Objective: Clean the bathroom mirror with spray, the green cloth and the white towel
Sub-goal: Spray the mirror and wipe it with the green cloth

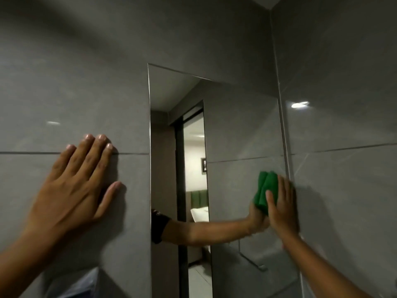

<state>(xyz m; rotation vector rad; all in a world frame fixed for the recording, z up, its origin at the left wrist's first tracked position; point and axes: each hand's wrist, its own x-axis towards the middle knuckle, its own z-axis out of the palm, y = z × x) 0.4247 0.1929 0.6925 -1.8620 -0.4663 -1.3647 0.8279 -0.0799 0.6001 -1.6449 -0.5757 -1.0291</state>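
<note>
Dim, grey-toned bathroom scene; the brightest area is a lit room reflected in the mirror; small glare spots shine on the glossy wall tiles at upper right and at left; soft shadows fall beside the left hand; the right hand is slightly motion-blurred; wide-angle distortion bends the tile lines near the edges.

One mirror on grey tiled wall. One green cloth. Two hands: left hand, right hand. Mirror reflection: one arm, one doorway, one bed. Two light glints on tiles.
</note>
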